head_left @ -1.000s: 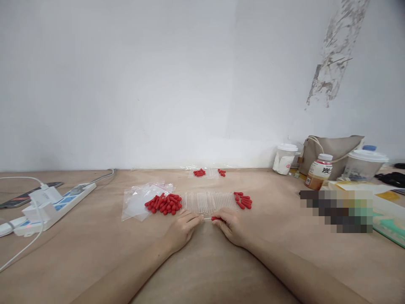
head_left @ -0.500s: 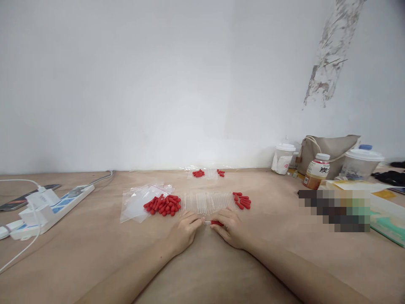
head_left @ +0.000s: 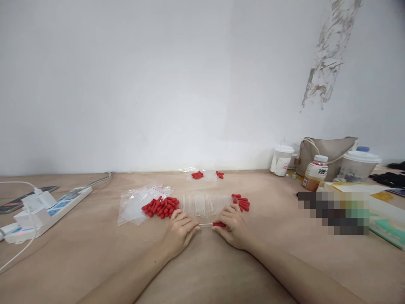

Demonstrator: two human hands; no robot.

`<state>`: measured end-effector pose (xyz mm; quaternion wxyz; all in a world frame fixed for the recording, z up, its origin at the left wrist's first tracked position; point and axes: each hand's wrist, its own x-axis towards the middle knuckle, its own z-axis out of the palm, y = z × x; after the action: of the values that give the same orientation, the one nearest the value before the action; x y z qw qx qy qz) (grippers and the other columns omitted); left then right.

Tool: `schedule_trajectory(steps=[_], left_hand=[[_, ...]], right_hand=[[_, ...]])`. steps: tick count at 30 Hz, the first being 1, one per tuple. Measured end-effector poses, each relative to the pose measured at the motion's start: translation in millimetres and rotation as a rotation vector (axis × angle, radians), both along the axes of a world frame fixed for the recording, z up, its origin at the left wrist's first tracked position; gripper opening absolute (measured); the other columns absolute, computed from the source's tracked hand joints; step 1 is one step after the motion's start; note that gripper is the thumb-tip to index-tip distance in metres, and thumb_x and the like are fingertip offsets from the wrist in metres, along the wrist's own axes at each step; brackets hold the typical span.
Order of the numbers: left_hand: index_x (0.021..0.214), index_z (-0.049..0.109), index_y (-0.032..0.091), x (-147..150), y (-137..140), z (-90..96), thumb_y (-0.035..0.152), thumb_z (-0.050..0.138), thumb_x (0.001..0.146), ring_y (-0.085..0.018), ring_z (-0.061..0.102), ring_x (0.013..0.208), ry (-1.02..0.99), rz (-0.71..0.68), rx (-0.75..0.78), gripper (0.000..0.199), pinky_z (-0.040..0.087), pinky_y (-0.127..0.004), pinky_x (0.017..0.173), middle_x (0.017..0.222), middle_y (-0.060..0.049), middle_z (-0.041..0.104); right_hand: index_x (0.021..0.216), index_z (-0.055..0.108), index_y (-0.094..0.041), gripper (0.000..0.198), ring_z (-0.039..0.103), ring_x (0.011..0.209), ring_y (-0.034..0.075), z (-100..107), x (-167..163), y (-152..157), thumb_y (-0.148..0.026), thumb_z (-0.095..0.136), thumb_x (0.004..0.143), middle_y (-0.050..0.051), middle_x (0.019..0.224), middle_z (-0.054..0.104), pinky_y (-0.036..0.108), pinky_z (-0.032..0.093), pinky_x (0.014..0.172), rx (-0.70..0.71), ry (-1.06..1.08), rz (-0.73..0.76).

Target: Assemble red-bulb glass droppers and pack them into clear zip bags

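Note:
Between my two hands lies a thin clear dropper tube (head_left: 206, 225), level, with a red rubber bulb (head_left: 218, 224) at its right end. My left hand (head_left: 181, 232) pinches the tube's left end between thumb and fingers. The bulb is in the fingers of my right hand (head_left: 233, 228), which cover part of it. Just beyond the hands, several clear tubes (head_left: 202, 205) lie side by side in a row. A pile of red bulbs (head_left: 161, 207) sits at the row's left end, and a smaller group of red bulbs (head_left: 243, 203) at its right end.
Clear plastic bags (head_left: 131, 207) lie left of the pile. Near the wall is another clear bag (head_left: 209, 175) with red pieces. A power strip (head_left: 60, 211) with cables stands at left. At right are a cup (head_left: 281, 160), a bottle (head_left: 315, 172), a bag (head_left: 330, 152) and a lidded tub (head_left: 359, 165).
My left hand has slid left along the tube, so a longer stretch of it shows. My right hand stays on the bulb. The whole view has shifted slightly.

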<state>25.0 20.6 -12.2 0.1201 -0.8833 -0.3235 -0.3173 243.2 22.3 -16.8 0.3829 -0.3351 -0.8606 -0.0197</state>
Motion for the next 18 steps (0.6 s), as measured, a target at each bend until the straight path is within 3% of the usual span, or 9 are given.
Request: schedule_trajectory(steps=[18], left_hand=[[0.078, 0.061, 0.018, 1.3, -3.3, -2.6, 0.021, 0.042, 0.087, -0.015, 0.048, 0.063, -0.008, -0.037, -0.071, 0.022, 0.032, -0.033, 0.070, 0.062, -0.002, 0.061]], right_hand=[[0.079, 0.059, -0.020, 0.013, 0.050, 0.074, 0.014, -2.5, -2.4, 4.7, -0.026, 0.048, 0.082, 0.000, 0.070, 0.061, 0.035, 0.027, 0.079, 0.025, -0.083, 0.089]])
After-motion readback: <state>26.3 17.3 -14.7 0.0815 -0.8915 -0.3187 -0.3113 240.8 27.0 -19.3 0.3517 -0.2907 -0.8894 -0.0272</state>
